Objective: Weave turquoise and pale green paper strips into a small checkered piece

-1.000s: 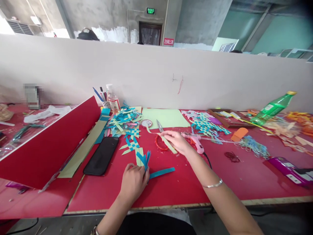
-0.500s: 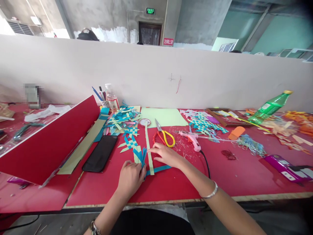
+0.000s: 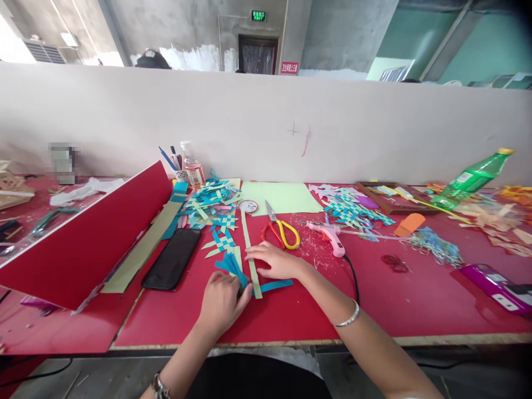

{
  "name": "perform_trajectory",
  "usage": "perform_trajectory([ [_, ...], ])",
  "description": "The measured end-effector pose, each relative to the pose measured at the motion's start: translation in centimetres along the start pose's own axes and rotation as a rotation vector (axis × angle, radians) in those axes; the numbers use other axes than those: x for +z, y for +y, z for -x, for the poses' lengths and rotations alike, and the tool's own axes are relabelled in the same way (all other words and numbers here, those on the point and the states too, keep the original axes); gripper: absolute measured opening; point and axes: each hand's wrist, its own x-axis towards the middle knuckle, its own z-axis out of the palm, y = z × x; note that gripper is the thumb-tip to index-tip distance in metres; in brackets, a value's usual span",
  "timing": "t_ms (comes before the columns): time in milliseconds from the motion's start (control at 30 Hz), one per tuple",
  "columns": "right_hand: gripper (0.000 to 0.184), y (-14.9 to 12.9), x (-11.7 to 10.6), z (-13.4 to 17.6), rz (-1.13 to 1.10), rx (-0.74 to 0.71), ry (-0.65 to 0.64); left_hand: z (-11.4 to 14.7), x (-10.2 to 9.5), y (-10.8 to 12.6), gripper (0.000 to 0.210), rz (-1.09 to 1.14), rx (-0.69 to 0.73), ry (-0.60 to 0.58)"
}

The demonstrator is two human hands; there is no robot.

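My left hand (image 3: 223, 302) is closed around a bunch of blue paper strips (image 3: 233, 267), whose loose ends fan out above my fingers. Under and beside it, another blue strip (image 3: 276, 285) lies flat on the red table. My right hand (image 3: 276, 260) is open, its fingers stretched leftward over a long pale green paper strip (image 3: 253, 271); whether the fingertips press on it I cannot tell. Just above my right hand lie scissors (image 3: 286, 234) with one red and one yellow handle. Small woven blue-and-green paper pieces (image 3: 223, 241) are up and to the left.
A black phone (image 3: 172, 259) and a standing red board (image 3: 103, 238) are on the left. Heaps of paper strips (image 3: 210, 202) lie behind. To the right are a pink glue gun (image 3: 330, 237) with its cord, a purple power strip (image 3: 494, 288) and a leaning green bottle (image 3: 474, 180).
The ends of the blue strips have tipped to the left and spread out. My right hand has shifted slightly left, its fingers now across the pale green strip. The view has moved a little.
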Motion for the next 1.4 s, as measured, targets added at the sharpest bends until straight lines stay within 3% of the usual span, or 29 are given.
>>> perform_trajectory([
  [100, 0.037, 0.0, 0.0, -0.2, -0.002, -0.018, -0.005, 0.0, -0.4, 0.0, 0.037, 0.053, 0.037, -0.031],
  [167, 0.027, 0.2, 0.2, -0.6, -0.001, -0.015, 0.025, -0.1, -0.6, 0.0, 0.031, 0.097, 0.068, -0.036],
  [267, 0.012, 0.4, 0.8, -0.8, -0.011, 0.016, 0.104, -0.1, -0.6, 0.0, 0.025, 0.123, 0.072, -0.021],
  [433, 0.009, 0.6, -0.4, -0.2, -0.096, 0.093, 0.294, 0.3, 0.1, 0.1, 0.015, 0.14, 0.02, 0.044],
  [600, 0.011, -0.1, -4.7, 0.7, -0.582, 0.227, 0.682, -0.1, -1.3, -0.8, 0.008, 0.409, -0.084, -0.003],
  [667, 0.012, -0.8, -6.1, 0.8, -0.837, 0.208, 0.728, -1.0, -2.4, -1.5, 0.014, 0.59, -0.129, 0.005],
  [733, 0.011, -1.7, -6.7, 0.7, -1.076, 0.122, 0.694, -2.4, -3.2, -2.2, 0.023, 0.825, -0.162, 0.012],
  [767, 0.011, -2.1, -6.6, 0.5, -1.178, 0.076, 0.655, -3.3, -3.4, -2.4, 0.028, 0.977, -0.174, -0.021],
  [833, 0.013, -2.8, -5.7, 0.2, -1.338, 0.019, 0.55, -5.1, -3.1, -2.5, 0.036, 1.327, -0.178, -0.209],
  [900, 0.015, -3.0, -4.3, -0.1, -1.445, 0.03, 0.463, -6.9, -2.1, -2.3, 0.039, 1.616, -0.154, -0.466],
  [933, 0.017, -2.9, -3.5, -0.2, -1.483, 0.058, 0.444, -7.6, -1.5, -2.2, 0.035, 1.705, -0.137, -0.508],
  [1000, 0.018, -2.3, -2.4, -0.3, -1.525, 0.129, 0.462, -8.8, -0.3, -2.2, 0.027, 1.786, -0.128, -0.459],
  [1067, 0.017, -1.5, -1.8, -0.3, -1.503, 0.199, 0.566, -9.5, 0.5, -2.6, 0.025, 1.789, -0.163, -0.384],
  [1200, 0.018, 0.0, -1.6, -0.1, -1.243, 0.298, 0.795, -9.7, 0.4, -4.1, 0.045, 1.848, -0.14, -0.269],
  [1300, 0.02, 0.6, -1.4, 0.1, -1.048, 0.323, 0.81, -9.5, -0.1, -4.6, 0.043, 1.838, -0.164, -0.128],
  [1400, 0.024, 0.7, -1.0, 0.2, -0.909, 0.314, 0.735, -9.0, -0.1, -4.1, 0.034, 1.795, -0.207, -0.04],
])
